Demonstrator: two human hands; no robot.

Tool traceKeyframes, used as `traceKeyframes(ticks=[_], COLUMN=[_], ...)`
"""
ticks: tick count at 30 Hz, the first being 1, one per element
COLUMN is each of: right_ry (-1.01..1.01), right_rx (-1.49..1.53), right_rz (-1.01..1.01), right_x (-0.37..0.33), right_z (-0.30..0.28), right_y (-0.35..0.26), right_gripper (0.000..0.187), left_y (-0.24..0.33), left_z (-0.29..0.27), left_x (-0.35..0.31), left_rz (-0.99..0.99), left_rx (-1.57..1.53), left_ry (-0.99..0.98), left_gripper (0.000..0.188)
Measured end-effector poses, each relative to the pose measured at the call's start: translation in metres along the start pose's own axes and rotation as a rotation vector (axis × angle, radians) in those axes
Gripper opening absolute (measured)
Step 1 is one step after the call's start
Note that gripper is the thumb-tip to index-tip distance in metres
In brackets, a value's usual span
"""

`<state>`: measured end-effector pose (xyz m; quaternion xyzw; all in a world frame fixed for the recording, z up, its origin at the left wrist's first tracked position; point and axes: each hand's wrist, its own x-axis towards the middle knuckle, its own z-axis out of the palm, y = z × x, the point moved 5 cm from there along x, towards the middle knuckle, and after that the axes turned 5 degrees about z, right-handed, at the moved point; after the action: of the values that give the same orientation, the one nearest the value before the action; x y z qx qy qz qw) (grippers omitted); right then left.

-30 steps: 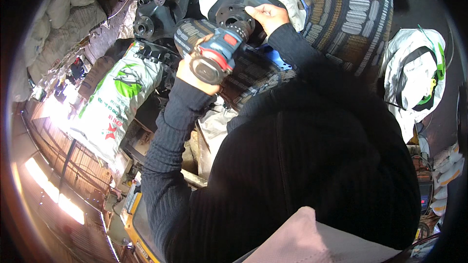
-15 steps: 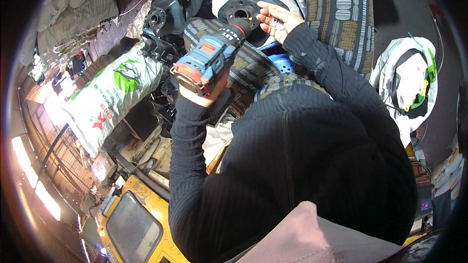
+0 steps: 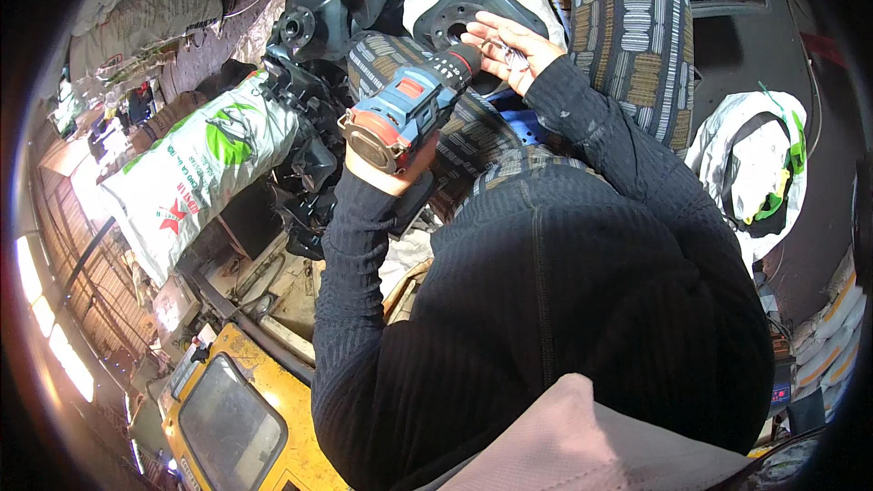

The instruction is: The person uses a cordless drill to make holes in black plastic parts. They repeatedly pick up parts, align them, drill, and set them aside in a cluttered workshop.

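My left hand (image 3: 377, 173) is closed round the grip of a blue and red cordless drill (image 3: 409, 100). The drill's black chuck points away and to the right, toward a flanged black metal part (image 3: 482, 2) between my knees. In my right hand (image 3: 523, 47), several small shiny metal pieces (image 3: 515, 61) lie against the palm, too small to name exactly. Its fingers reach over the drill's tip and the flange's round hole. Fingers and chuck hide whatever is at the tip.
More black flanged metal parts (image 3: 314, 23) are heaped on the left and at the back. A white and green printed sack (image 3: 195, 173) lies left, above a yellow machine panel (image 3: 227, 409). An open white sack (image 3: 759, 159) stands right. My patterned trouser leg (image 3: 632, 45) flanks the work.
The drill and my left hand have shifted slightly right and down. My right hand's fingers have moved a little left and down, nearer the drill's tip.
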<state>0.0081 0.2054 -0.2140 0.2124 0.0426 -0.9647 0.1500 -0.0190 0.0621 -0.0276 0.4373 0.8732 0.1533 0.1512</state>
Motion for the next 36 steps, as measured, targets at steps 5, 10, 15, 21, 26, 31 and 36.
traceKeyframes(ticks=[5,10,15,21,26,31,36], right_ry=[-0.105,-0.017,0.104,0.053,-0.084,0.117,0.148], right_rx=[-0.013,-0.135,-0.345,-0.262,-0.082,-0.094,-0.03], right_rz=[0.035,0.095,0.176,0.229,0.274,0.172,0.14], right_x=[0.0,0.0,-0.002,-0.002,0.0,0.007,0.012], right_z=[0.009,0.01,0.011,0.014,0.016,0.0,-0.003], right_y=[0.001,0.005,0.009,0.013,0.018,0.013,0.015], right_gripper=[0.037,0.034,0.03,0.024,0.024,0.021,0.018], left_y=[-0.007,-0.024,-0.026,-0.014,-0.021,-0.053,-0.037], left_z=[0.007,0.006,-0.002,0.003,0.004,0.009,-0.006], left_x=[-0.003,-0.004,0.0,-0.005,-0.01,-0.026,-0.019], left_rz=[0.016,-0.048,-0.015,0.041,0.103,-0.399,-0.147], left_rx=[0.026,-0.004,-0.066,0.049,0.003,-0.325,-0.253], left_ry=[-0.034,-0.064,0.061,0.024,0.142,-0.058,0.055], left_gripper=[0.036,0.038,0.033,0.033,0.03,0.032,0.016])
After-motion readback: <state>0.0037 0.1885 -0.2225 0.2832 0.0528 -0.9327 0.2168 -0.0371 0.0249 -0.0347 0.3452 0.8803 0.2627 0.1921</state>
